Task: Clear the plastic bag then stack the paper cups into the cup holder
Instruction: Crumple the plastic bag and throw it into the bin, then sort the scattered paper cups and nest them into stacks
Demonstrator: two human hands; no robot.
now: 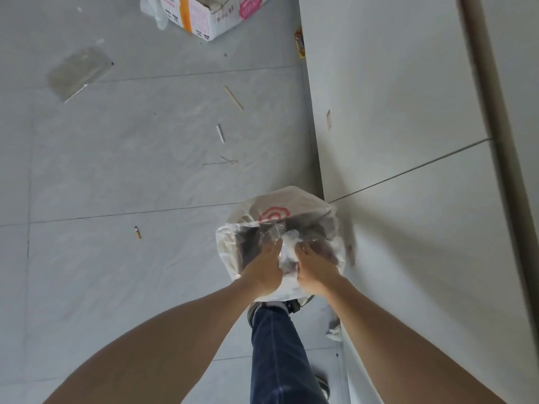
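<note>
Down over a lined bin [230,252], the left hand [267,271] and the right hand [313,271] sit side by side, both curled closed on a crumpled clear plastic bag [284,246] pinched between them. That plastic bag is thin, glossy and creased, bunched into a loose wad just above the bin's dark opening, with a wrinkled peak rising past the fingertips. Whether it touches the bin's contents cannot be told. A white, filmy liner with a red spiral mark [274,214] on its far side drapes over the bin's rim in soft folds. Directly below the bin, a leg in dark blue jeans [277,351] and a shoe [256,309] stand on the floor. To the bin's right rises a flat pale wall [408,141] with a thin seam. Away from the bin, the smooth grey tiled floor [116,170] carries small litter: a cigarette butt [137,232] to the bin's left, a thin wooden stick [234,97] and a flat clear wrapper [78,71] beyond it, and a taped white cardboard box [210,16] farthest off.
</note>
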